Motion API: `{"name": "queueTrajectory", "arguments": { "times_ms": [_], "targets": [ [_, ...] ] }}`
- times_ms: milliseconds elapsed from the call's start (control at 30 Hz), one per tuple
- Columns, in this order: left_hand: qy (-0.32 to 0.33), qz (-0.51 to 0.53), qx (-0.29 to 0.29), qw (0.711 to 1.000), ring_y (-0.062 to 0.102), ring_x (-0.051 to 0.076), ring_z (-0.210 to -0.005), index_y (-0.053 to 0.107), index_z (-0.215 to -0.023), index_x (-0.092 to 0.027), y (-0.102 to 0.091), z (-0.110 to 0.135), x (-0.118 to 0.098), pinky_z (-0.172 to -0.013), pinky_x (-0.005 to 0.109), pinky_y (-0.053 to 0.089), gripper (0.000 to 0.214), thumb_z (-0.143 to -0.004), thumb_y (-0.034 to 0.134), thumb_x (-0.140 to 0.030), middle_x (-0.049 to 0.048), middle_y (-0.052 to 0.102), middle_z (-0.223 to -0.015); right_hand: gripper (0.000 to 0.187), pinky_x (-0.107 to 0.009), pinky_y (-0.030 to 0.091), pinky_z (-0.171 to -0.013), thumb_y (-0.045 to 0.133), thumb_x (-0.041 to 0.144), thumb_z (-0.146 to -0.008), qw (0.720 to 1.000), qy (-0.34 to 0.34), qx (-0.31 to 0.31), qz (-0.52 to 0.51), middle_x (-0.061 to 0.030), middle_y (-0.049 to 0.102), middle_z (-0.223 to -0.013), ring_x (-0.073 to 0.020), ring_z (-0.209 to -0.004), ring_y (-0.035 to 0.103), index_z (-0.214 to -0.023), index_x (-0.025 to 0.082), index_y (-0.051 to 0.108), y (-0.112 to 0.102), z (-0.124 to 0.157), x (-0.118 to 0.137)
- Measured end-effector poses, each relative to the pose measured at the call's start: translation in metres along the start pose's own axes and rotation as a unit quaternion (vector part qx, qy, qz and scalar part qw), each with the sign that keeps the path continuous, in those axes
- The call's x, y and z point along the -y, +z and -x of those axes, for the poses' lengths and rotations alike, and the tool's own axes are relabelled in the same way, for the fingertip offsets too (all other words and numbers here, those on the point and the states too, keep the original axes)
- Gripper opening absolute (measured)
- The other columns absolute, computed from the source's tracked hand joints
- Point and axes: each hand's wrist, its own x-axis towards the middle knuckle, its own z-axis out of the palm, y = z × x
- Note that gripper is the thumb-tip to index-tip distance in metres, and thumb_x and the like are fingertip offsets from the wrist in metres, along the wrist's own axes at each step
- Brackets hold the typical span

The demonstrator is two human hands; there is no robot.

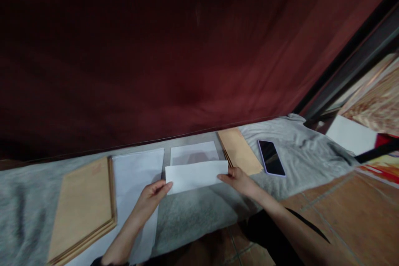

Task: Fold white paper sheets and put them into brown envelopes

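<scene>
The left hand (152, 195) pinches the lower left end of a white paper strip (197, 176), thumb in front, while the right hand (238, 180) grips its right end the same way; the strip sits at the lower centre of the frame, looking folded, though its back is hidden. To handle it well, I would keep both pinches light and level, hold the long edges parallel, and draw the ends apart just enough to keep the face flat without creasing the corners. The right hand is near the kraft-paper pile beside it, so that wrist is best kept from nudging it. Counting outward: two hands, one strip, and one white sheet (193, 149) showing just behind it, possibly with more beneath. There are two kraft-paper piles, perhaps envelopes: the right pile (241, 149) right of centre and the left pile (84, 203) at lower left, their layers too blurred to count. One spread of large white paper (139, 174) lies partly under the left pile, and one phone (272, 158) lies at right, all on one counter under grey cloth (187, 220).
</scene>
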Motion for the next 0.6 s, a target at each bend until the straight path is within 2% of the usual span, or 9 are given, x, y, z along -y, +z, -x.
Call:
{"name": "queueTrajectory", "arguments": {
  "times_ms": [67,133,233,367,600],
  "targets": [
    [0.017,-0.022,-0.047,0.998,0.059,0.018,-0.069,0.064,-0.071,-0.02,0.005,-0.007,0.0,-0.065,0.026,0.045,0.045,-0.084,0.054,-0.062,-0.0005,0.064,-0.068,0.031,-0.024,0.045,-0.06,0.055,0.036,-0.096,0.999,0.021,-0.035,0.03,-0.005,0.075,-0.08,-0.0191,-0.072,0.069,-0.094,0.014,0.075,0.005,-0.011,0.0],
    [0.025,-0.099,-0.093,0.99,0.057,0.016,-0.064,0.061,-0.069,-0.021,0.011,-0.014,-0.001,-0.061,0.025,0.041,0.041,-0.087,0.05,-0.056,-0.0012,0.061,-0.063,0.029,-0.024,0.042,-0.059,0.053,0.034,-0.097,0.991,0.044,-0.057,0.111,-0.0058,0.074,-0.076,-0.0187,-0.071,0.069,-0.089,0.015,0.074,0.009,-0.02,0.003],
    [0.002,-0.242,-0.153,0.958,0.062,0.017,-0.067,0.066,-0.086,-0.022,0.02,-0.02,-0.008,-0.062,0.025,0.04,0.03,-0.094,0.045,-0.042,0.0013,0.069,-0.072,0.026,-0.024,0.043,-0.064,0.053,0.034,-0.099,0.964,0.067,-0.085,0.243,-0.0077,0.076,-0.082,-0.0194,-0.078,0.071,-0.091,0.018,0.071,0.015,-0.028,0.011],
    [-0.047,-0.361,-0.175,0.915,0.068,0.019,-0.073,0.067,-0.1,-0.02,0.027,-0.025,-0.024,-0.064,0.026,0.039,0.03,-0.099,0.042,-0.036,0.0063,0.075,-0.082,0.028,-0.026,0.047,-0.07,0.047,0.036,-0.103,0.929,0.074,-0.116,0.344,-0.0101,0.077,-0.092,-0.0212,-0.083,0.074,-0.106,0.018,0.068,0.022,-0.036,0.021],
    [-0.089,-0.416,-0.203,0.882,0.07,0.022,-0.074,0.067,-0.107,-0.021,0.034,-0.04,-0.041,-0.061,0.028,0.038,0.037,-0.102,0.037,-0.041,0.0084,0.076,-0.083,0.027,-0.026,0.05,-0.067,0.047,0.035,-0.103,0.898,0.089,-0.16,0.401,-0.0103,0.076,-0.085,-0.0211,-0.078,0.074,-0.11,0.017,0.066,0.034,-0.054,0.022]
  ]
}}
